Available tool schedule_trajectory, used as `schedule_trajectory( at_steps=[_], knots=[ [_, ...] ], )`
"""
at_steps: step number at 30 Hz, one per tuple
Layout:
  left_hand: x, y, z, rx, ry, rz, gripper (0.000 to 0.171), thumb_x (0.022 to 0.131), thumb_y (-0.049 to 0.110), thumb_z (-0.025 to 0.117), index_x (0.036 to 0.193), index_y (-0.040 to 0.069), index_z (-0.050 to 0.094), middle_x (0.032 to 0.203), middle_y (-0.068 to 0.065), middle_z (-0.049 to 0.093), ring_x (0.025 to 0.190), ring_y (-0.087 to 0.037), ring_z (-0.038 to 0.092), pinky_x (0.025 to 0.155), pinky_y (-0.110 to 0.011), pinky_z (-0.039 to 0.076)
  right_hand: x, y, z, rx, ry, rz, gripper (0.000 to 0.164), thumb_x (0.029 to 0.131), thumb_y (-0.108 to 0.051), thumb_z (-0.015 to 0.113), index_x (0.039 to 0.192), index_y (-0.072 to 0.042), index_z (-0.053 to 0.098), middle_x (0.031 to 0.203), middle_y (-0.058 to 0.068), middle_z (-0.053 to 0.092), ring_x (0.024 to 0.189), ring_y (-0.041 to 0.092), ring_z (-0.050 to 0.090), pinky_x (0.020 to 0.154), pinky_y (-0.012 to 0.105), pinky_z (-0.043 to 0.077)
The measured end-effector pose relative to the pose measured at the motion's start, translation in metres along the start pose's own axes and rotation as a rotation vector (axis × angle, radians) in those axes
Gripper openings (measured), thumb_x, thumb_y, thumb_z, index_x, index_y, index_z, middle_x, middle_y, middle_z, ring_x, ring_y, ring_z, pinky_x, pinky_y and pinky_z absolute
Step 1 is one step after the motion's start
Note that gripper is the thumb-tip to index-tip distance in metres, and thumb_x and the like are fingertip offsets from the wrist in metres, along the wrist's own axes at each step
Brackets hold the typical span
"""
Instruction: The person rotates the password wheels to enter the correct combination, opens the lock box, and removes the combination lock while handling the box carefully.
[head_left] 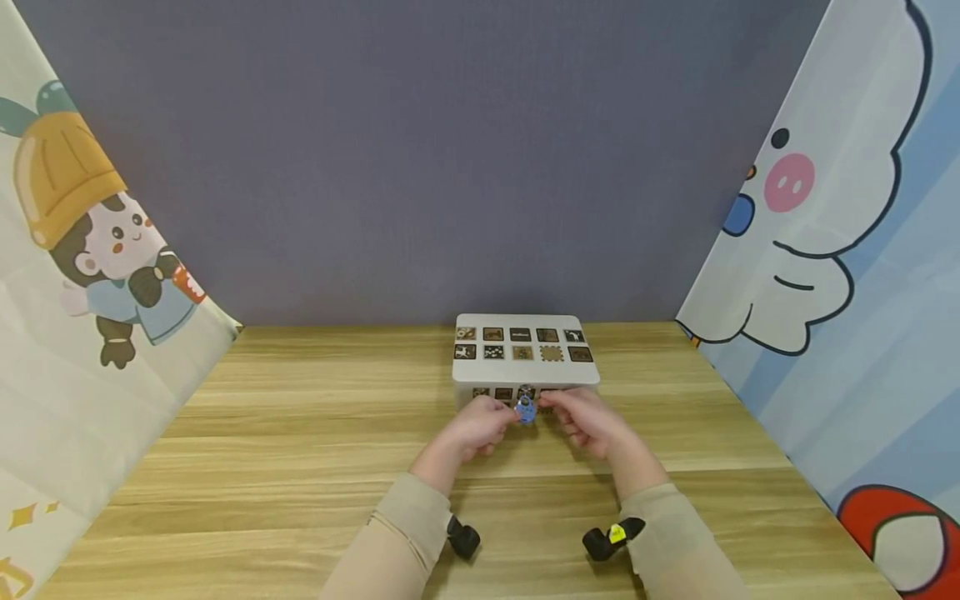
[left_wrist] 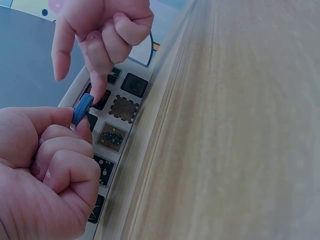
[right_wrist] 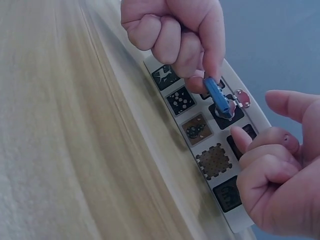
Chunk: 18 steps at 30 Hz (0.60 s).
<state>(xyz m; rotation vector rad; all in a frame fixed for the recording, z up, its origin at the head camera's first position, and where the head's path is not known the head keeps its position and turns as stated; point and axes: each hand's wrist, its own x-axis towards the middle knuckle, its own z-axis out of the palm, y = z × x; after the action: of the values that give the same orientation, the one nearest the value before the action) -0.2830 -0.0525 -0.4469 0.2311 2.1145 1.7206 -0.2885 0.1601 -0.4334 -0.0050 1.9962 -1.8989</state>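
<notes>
Pinches blue padlock (right_wrist: 216,95) in left hand (head_left: 478,423), with box (head_left: 517,372) just beyond that pinch; holds empty right hand (head_left: 589,420) alongside, with thumb and forefinger spread. Likely light, hard, slick — best gripped by the body's edges.

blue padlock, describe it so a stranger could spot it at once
On the wooden table stands a white box with square pictures on it. At its front, between the left hand and right hand, the padlock is pinched by the left. Its small blue body sets it apart from the white box and silver clasp beside it.
</notes>
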Motion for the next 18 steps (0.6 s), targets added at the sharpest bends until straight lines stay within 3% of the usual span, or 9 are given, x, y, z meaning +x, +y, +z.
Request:
schedule_trajectory(
  at_steps=[5,9,12,13,15,18],
  knots=[
    [0.0003,-0.0001,0.0003,-0.001,0.008,-0.001,0.024,0.091,0.024,0.059,0.099,0.004,0.067,0.048,0.007,0.033,0.037,-0.008,0.027,0.036,-0.021,0.029,-0.0021,-0.0034,0.0012,-0.068,0.026,-0.018,0.044,0.087,-0.034,0.064,0.106,0.006,0.058,0.054,-0.005,0.032,0.043,0.009,0.023,0.038,0.022,0.021],
    [-0.0001,0.0006,0.0003,0.001,0.008,-0.003,0.024,0.091,0.024,0.059,0.100,0.003,0.067,0.047,0.006,0.033,0.037,-0.008,0.027,0.036,-0.021,0.029,-0.0028,-0.0046,0.0023,-0.090,0.039,-0.018,0.032,0.088,-0.031,0.064,0.076,-0.003,0.055,0.052,-0.004,0.031,0.043,0.010,0.024,0.037,0.023,0.022],
    [-0.0002,0.0010,0.0002,0.000,0.002,-0.004,0.025,0.091,0.024,0.058,0.101,0.002,0.067,0.048,0.006,0.032,0.037,-0.008,0.027,0.036,-0.022,0.029,-0.0030,-0.0045,0.0040,-0.108,0.042,-0.019,0.039,0.088,-0.030,0.065,0.062,-0.011,0.041,0.051,-0.003,0.029,0.043,0.012,0.023,0.037,0.023,0.022],
    [-0.0002,0.0011,0.0002,0.002,0.001,-0.003,0.025,0.092,0.024,0.058,0.101,0.002,0.067,0.048,0.006,0.033,0.037,-0.008,0.027,0.036,-0.022,0.029,-0.0030,-0.0043,0.0049,-0.120,0.038,-0.022,0.042,0.088,-0.030,0.065,0.061,-0.012,0.038,0.051,-0.003,0.029,0.043,0.012,0.023,0.037,0.024,0.022],
    [-0.0002,0.0011,-0.0001,0.008,-0.001,0.000,0.026,0.092,0.024,0.057,0.102,0.001,0.067,0.048,0.006,0.033,0.037,-0.008,0.027,0.036,-0.021,0.029,-0.0031,-0.0039,0.0067,-0.135,0.026,-0.027,0.035,0.088,-0.030,0.064,0.066,-0.008,0.048,0.051,-0.003,0.028,0.043,0.012,0.023,0.037,0.023,0.022],
    [-0.0003,0.0010,-0.0002,0.010,0.000,0.003,0.027,0.092,0.024,0.057,0.102,0.000,0.067,0.048,0.006,0.034,0.037,-0.008,0.028,0.036,-0.021,0.029,-0.0027,-0.0026,0.0090,-0.155,0.008,-0.038,0.028,0.089,-0.029,0.063,0.088,-0.001,0.063,0.051,-0.003,0.028,0.043,0.011,0.023,0.037,0.023,0.023]
  ],
)
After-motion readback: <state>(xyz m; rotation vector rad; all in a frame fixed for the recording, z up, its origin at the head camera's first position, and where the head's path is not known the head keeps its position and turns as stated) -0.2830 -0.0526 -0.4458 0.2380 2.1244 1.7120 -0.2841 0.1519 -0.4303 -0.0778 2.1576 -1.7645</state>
